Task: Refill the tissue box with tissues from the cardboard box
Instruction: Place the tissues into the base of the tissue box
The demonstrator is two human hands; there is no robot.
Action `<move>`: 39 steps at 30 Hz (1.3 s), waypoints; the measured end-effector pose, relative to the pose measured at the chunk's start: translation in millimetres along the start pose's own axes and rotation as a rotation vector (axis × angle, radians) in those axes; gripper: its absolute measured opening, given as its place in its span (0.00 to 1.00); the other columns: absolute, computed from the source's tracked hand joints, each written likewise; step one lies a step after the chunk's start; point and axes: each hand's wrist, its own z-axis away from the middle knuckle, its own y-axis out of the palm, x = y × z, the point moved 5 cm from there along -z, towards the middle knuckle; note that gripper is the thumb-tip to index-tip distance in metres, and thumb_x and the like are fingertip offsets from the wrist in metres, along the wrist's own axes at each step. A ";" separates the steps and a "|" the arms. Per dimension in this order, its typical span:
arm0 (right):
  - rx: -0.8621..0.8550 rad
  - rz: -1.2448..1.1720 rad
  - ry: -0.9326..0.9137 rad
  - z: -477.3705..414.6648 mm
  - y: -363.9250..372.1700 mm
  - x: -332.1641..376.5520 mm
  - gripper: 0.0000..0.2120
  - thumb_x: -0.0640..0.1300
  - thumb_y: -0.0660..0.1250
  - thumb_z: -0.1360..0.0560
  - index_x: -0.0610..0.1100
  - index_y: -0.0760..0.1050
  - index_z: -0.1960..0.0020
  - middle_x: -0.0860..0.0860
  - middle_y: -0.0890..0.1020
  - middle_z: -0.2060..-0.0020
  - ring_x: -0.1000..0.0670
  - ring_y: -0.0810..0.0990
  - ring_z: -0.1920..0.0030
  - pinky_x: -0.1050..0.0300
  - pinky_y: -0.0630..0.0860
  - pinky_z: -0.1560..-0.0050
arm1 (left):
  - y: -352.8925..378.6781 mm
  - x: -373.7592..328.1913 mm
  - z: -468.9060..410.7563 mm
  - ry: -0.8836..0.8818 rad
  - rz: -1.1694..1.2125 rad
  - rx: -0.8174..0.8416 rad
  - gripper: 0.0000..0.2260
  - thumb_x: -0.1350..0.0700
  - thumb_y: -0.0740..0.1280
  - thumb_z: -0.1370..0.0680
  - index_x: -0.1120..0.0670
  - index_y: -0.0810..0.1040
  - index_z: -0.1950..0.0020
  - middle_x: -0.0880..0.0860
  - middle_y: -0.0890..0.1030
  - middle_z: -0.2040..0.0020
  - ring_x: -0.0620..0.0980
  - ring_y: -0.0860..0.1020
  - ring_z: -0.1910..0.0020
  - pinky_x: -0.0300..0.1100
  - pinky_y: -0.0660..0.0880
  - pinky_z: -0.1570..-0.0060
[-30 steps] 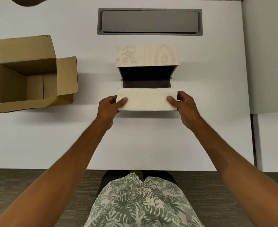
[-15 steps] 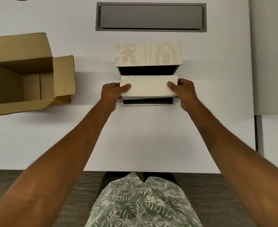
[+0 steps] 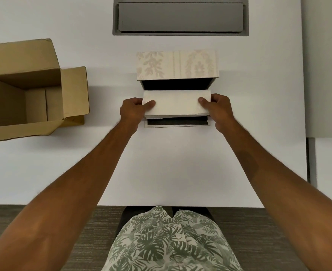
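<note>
A white stack of tissues (image 3: 175, 103) hangs over the dark open tissue box (image 3: 176, 124) in the middle of the white table. My left hand (image 3: 132, 111) grips the stack's left end and my right hand (image 3: 218, 108) grips its right end, thumbs on top. The box's floral beige lid (image 3: 177, 64) stands open behind the stack. Dark strips of the box's inside show in front of and behind the tissues. The open brown cardboard box (image 3: 30, 90) lies at the left with its flaps spread; I see no tissues inside it.
A grey cable hatch (image 3: 180, 16) is set into the table behind the tissue box. The table's front edge (image 3: 161, 205) runs just above my patterned shirt. A grey panel (image 3: 325, 75) borders the table at the right.
Both hands have carried the tissue stack away from me, from the near side of the tissue box to above its opening. In the last half second it barely moved.
</note>
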 end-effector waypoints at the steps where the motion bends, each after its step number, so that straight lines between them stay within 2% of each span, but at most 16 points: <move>1: -0.010 0.026 -0.007 1.8 -0.5 1.9 0.18 0.49 0.75 0.27 0.40 0.81 0.42 0.46 0.85 0.47 0.44 0.83 0.45 0.46 0.80 0.42 | -0.2 -2.8 2.4 0.026 -0.041 -0.018 0.17 0.50 0.79 0.30 0.56 0.83 0.45 0.50 0.83 0.51 0.51 0.82 0.50 0.45 0.80 0.44; 4: -0.066 0.096 -0.040 4.4 -3.3 6.3 0.18 0.49 0.75 0.26 0.39 0.81 0.41 0.45 0.84 0.45 0.45 0.82 0.46 0.49 0.80 0.42 | 0.7 -10.7 7.3 0.103 -0.156 -0.076 0.19 0.50 0.77 0.28 0.60 0.83 0.43 0.50 0.80 0.54 0.50 0.79 0.54 0.43 0.79 0.47; 8: -0.097 0.165 -0.074 6.3 -4.1 14.1 0.20 0.49 0.74 0.26 0.38 0.80 0.39 0.44 0.83 0.44 0.45 0.82 0.45 0.48 0.81 0.42 | 5.6 -15.9 10.9 0.112 -0.239 -0.106 0.11 0.51 0.76 0.26 0.58 0.82 0.57 0.49 0.79 0.60 0.52 0.78 0.56 0.41 0.74 0.54; 9: -0.102 0.174 -0.071 6.0 -4.1 14.9 0.20 0.49 0.74 0.26 0.38 0.80 0.39 0.44 0.83 0.43 0.45 0.82 0.45 0.48 0.81 0.42 | 6.9 -15.8 10.3 0.112 -0.245 -0.108 0.11 0.51 0.76 0.26 0.58 0.82 0.56 0.51 0.81 0.59 0.52 0.78 0.56 0.41 0.74 0.54; 11: -0.111 0.201 -0.073 5.6 -4.0 16.2 0.19 0.49 0.74 0.26 0.38 0.80 0.40 0.44 0.83 0.45 0.46 0.82 0.48 0.50 0.81 0.44 | 8.6 -16.0 11.0 0.117 -0.264 -0.122 0.16 0.49 0.75 0.26 0.62 0.83 0.48 0.56 0.84 0.50 0.53 0.80 0.53 0.41 0.75 0.53; 15: -0.105 0.208 -0.073 3.4 -5.1 16.8 0.15 0.47 0.75 0.26 0.37 0.82 0.46 0.45 0.83 0.51 0.47 0.81 0.52 0.51 0.81 0.46 | 9.9 -14.8 11.3 0.111 -0.276 -0.142 0.21 0.48 0.75 0.26 0.62 0.81 0.40 0.57 0.83 0.41 0.56 0.81 0.43 0.43 0.77 0.46; 18: -0.097 0.201 -0.072 3.6 -5.9 17.4 0.15 0.46 0.75 0.26 0.37 0.82 0.46 0.46 0.82 0.53 0.47 0.81 0.52 0.50 0.82 0.45 | 10.2 -15.8 13.0 0.115 -0.266 -0.139 0.21 0.48 0.75 0.25 0.62 0.81 0.39 0.57 0.83 0.40 0.56 0.81 0.42 0.43 0.77 0.43; 22: -0.094 0.190 -0.082 6.0 -5.5 17.2 0.14 0.45 0.74 0.26 0.37 0.82 0.46 0.47 0.81 0.54 0.47 0.80 0.52 0.46 0.82 0.44 | 10.5 -16.6 14.8 0.141 -0.264 -0.134 0.21 0.49 0.74 0.25 0.62 0.81 0.38 0.58 0.83 0.41 0.56 0.81 0.42 0.40 0.76 0.48; 24: -0.097 0.194 -0.090 7.3 -5.1 16.3 0.14 0.46 0.74 0.26 0.37 0.82 0.46 0.47 0.82 0.53 0.47 0.80 0.52 0.46 0.82 0.44 | 11.5 -15.9 14.7 0.147 -0.271 -0.134 0.21 0.49 0.73 0.24 0.62 0.80 0.37 0.58 0.82 0.39 0.57 0.81 0.41 0.41 0.76 0.45; 26: -0.095 0.205 -0.096 7.8 -4.4 15.5 0.14 0.46 0.73 0.25 0.37 0.82 0.45 0.45 0.83 0.50 0.47 0.80 0.52 0.46 0.82 0.44 | 12.5 -14.4 14.8 0.146 -0.282 -0.133 0.22 0.49 0.73 0.24 0.62 0.80 0.36 0.58 0.82 0.38 0.57 0.81 0.41 0.44 0.76 0.42; 28: -0.091 0.223 -0.093 7.1 -3.7 15.0 0.14 0.46 0.72 0.25 0.37 0.81 0.45 0.44 0.83 0.48 0.47 0.79 0.52 0.48 0.82 0.45 | 13.4 -11.6 13.9 0.138 -0.307 -0.125 0.21 0.48 0.72 0.23 0.61 0.80 0.37 0.58 0.82 0.39 0.57 0.81 0.42 0.44 0.76 0.44; 33: -0.060 0.312 -0.105 3.1 0.0 13.7 0.16 0.49 0.70 0.23 0.36 0.79 0.45 0.43 0.82 0.47 0.46 0.79 0.50 0.55 0.76 0.52 | 14.1 -2.1 13.9 0.126 -0.372 -0.115 0.24 0.43 0.69 0.23 0.60 0.80 0.36 0.58 0.82 0.40 0.58 0.80 0.41 0.47 0.77 0.40; 39: -0.067 0.316 -0.092 1.1 -0.6 10.0 0.21 0.52 0.70 0.23 0.37 0.78 0.38 0.43 0.81 0.42 0.43 0.80 0.42 0.54 0.77 0.48 | 16.1 -7.3 26.9 0.223 -0.398 -0.163 0.27 0.44 0.66 0.20 0.61 0.72 0.28 0.59 0.78 0.33 0.58 0.77 0.35 0.49 0.72 0.35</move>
